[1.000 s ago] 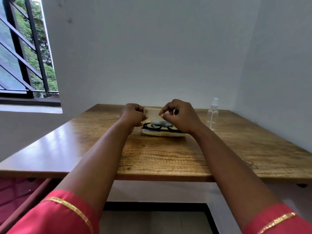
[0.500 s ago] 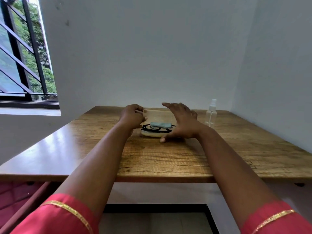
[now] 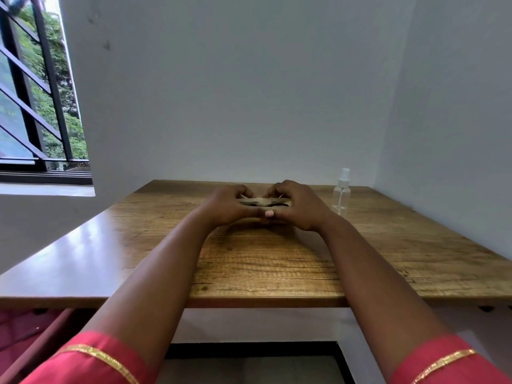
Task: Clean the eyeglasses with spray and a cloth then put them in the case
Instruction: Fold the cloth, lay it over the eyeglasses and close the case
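Both hands, left hand (image 3: 230, 202) and right hand (image 3: 297, 203), grip the case (image 3: 263, 202) mid-tabletop (image 3: 249, 259), fingers curled over its nearly shut lid. Light, stiff shell; glasses hidden inside are likely fragile, so press the edges.

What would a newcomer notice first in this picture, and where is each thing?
First, the left hand and right hand, which meet at the middle of the wooden table and grip a flat beige case from both sides. Next, the clear spray bottle, upright at the far right of the table.
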